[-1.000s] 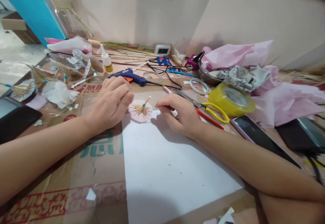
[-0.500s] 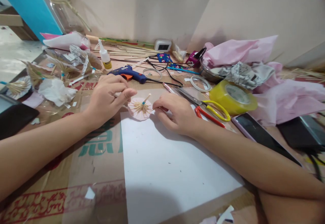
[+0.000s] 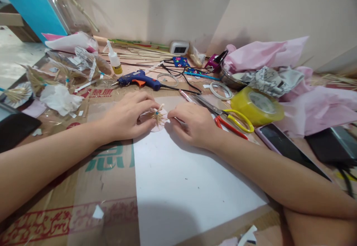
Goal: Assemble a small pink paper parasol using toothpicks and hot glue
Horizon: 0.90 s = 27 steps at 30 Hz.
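A miniature paper umbrella (image 3: pixel 159 121) lies upside down between my hands, at the top edge of a white sheet of paper (image 3: pixel 184 186). Its round pink paper carries thin wooden ribs, and a short stick with a blue band rises from the middle. My left hand (image 3: pixel 131 114) is curled around the umbrella's left side, its thumb on the ribs and its forefinger behind them. Closed in a pinch, my right hand (image 3: pixel 192 123) is at the umbrella's right edge; its fingertips are partly hidden.
Behind my hands lie a blue glue gun (image 3: pixel 139 79), a glue bottle (image 3: pixel 113 58) and loose sticks. Scissors (image 3: pixel 217 110), yellow tape (image 3: pixel 255 106) and a phone (image 3: pixel 290 149) are on the right. More small umbrellas (image 3: pixel 67 73) and crumpled white paper (image 3: pixel 61 99) sit on the left.
My left hand has moved right and down onto the umbrella, its thumb now over the ribs. My right hand has stayed almost still at the right edge.
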### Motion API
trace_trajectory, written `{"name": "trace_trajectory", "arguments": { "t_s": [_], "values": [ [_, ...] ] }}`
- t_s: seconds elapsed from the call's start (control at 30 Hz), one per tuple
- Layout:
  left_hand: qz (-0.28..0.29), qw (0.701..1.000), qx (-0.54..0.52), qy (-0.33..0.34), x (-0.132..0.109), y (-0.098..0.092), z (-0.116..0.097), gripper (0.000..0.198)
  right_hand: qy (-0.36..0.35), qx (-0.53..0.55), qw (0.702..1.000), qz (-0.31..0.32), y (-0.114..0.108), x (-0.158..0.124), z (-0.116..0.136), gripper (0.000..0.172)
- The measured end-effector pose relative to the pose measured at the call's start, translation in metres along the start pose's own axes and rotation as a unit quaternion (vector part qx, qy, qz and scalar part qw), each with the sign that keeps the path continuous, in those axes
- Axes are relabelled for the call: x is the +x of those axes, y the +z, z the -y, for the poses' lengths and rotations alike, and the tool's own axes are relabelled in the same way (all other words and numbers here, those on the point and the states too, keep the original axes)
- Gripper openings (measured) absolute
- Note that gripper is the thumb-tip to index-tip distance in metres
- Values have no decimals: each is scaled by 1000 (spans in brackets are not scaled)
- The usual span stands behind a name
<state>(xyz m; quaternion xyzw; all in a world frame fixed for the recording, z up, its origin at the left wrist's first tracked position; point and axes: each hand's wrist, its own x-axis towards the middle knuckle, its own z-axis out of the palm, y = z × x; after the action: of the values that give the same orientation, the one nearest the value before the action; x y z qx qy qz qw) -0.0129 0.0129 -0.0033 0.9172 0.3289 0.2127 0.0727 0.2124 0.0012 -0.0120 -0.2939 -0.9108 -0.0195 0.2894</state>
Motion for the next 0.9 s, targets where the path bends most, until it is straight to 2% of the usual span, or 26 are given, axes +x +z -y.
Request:
{"name": "trace_trajectory", "arguments": {
  "t_s": [0.1,0.63,0.9],
  "values": [
    [21,1000,-1,11,0,0,-1,28,-11,-23,1000,-8,0,0,2,15],
    [7,1000,-4,19,-1,1,0,28,-64,-74,995,-19,-2,0,7,17],
    [3,1000,4,21,-1,2,1,28,-57,-66,996,-25,0,0,7,19]
  ]
}}
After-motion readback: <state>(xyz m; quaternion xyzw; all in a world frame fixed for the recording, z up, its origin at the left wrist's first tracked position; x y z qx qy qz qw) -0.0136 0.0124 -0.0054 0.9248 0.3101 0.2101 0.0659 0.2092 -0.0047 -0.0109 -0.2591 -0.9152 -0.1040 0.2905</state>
